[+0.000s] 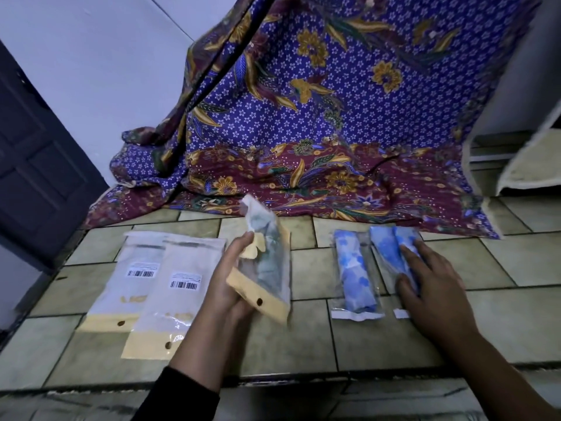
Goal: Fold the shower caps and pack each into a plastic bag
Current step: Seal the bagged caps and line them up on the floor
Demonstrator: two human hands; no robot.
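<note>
— What is the left hand (226,281) doing?
— It grips 1 plastic bag (273,287) with a yellow header, thumb on top and fingers curled beneath. The bag is lifted and tilted, its far end reaching up over the hem of the batik cloth (303,117). A folded greenish shower cap (268,253) sits inside it.

— And the right hand (431,287)?
— Its fingers are straight and spread, pressing flat on a packed bag (387,247) holding a blue cap, just in front of the cloth's right end.

— Anything else packed?
— 1 more blue-cap bag (353,268) lies beside it, nearer the cloth's middle, not touched by either hand.

— Empty ones?
— 2 empty bags (179,290) with barcode labels overlap on the tiled counter (303,338), in front of the cloth's left end. Beyond that end of the cloth stands a dark door (39,165).
</note>
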